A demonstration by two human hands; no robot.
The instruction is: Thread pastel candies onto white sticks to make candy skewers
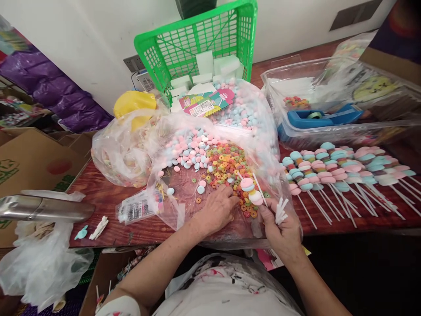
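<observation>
Nearest, the left hand lies palm down with fingers curled on the ring sweets, at the near edge of their pile. Whether it pinches one cannot be told. The right hand, just beside it, is closed on a candy skewer carrying pink, blue and white discs. Spare sticks are clamped in the same grip. The hands are apart.

Both work over an open plastic bag spread on the desk. It contains the rings and, further in, pink and blue disc sweets. To the right, finished skewers lie in a row on the desk, sticks toward the near edge. A crumpled bag at left holds contents too obscured to identify.

Further off, a clear tub contains a blue tape dispenser; other items inside are blurred by its wall. Farthest, a tilted green crate holds white blocks, its top corner cut off by the frame.
</observation>
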